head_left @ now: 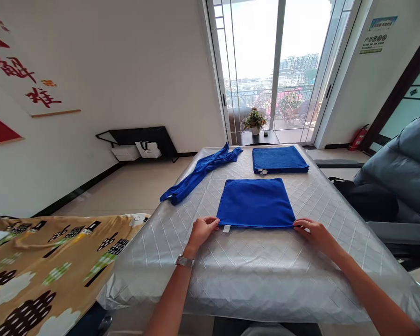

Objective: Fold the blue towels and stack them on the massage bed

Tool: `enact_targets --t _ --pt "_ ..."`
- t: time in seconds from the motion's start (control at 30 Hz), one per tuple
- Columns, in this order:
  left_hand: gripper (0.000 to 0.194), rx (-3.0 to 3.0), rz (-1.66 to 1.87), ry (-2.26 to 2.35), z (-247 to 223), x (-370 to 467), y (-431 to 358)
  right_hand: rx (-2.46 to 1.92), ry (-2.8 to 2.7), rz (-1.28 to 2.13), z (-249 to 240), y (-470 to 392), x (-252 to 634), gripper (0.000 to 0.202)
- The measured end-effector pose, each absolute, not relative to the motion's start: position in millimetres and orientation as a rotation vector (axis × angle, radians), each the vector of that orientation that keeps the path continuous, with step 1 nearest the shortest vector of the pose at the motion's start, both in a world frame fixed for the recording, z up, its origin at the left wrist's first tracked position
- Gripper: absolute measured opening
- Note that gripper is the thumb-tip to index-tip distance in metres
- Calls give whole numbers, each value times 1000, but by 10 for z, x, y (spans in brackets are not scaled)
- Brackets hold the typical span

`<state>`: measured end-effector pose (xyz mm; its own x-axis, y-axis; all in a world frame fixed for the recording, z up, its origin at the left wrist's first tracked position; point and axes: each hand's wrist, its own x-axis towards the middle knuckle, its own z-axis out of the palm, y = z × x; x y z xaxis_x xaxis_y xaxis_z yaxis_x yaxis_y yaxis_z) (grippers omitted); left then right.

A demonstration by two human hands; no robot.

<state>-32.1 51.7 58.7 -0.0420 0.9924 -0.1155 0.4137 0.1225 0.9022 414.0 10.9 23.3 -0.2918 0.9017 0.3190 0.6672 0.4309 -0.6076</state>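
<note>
A blue cloth point(255, 203) lies flat in a near-square on the silver quilted table cover, a small white tag at its near edge. My left hand point(203, 232) pinches its near left corner; a metal watch band circles that wrist. At the near right corner, my right hand point(311, 233) pinches the cloth between thumb and fingers. Just beyond sits a neat stack of folded blue cloths point(280, 159), with a white tag on its near side. Farther left, a loose blue cloth point(203, 172) stretches out, crumpled and bunched.
The silver quilted cover point(252, 270) drapes over the table edges. A patterned tan blanket point(56, 270) is at lower left, and a dark armchair point(399, 172) stands right. Beyond the table, a potted plant point(255, 121) stands before glass doors. A black rack point(140, 142) leans near the wall.
</note>
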Motion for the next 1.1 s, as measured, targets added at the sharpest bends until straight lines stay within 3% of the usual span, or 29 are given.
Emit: enact_targets --t 0.4,0.77,0.97,1.1 --pt "26 1777 733 1950 579 -235 142 -1329 -2207 259 276 -134 4116 30" --pt "25 2069 672 2025 359 -217 18 -1382 -2325 323 430 -204 4100 32" --pt "25 2299 624 2113 520 -88 -7 -1515 -2358 171 624 11 3884 43" --pt "23 2530 682 1783 698 500 208 -1597 -2230 32 514 346 3570 42"
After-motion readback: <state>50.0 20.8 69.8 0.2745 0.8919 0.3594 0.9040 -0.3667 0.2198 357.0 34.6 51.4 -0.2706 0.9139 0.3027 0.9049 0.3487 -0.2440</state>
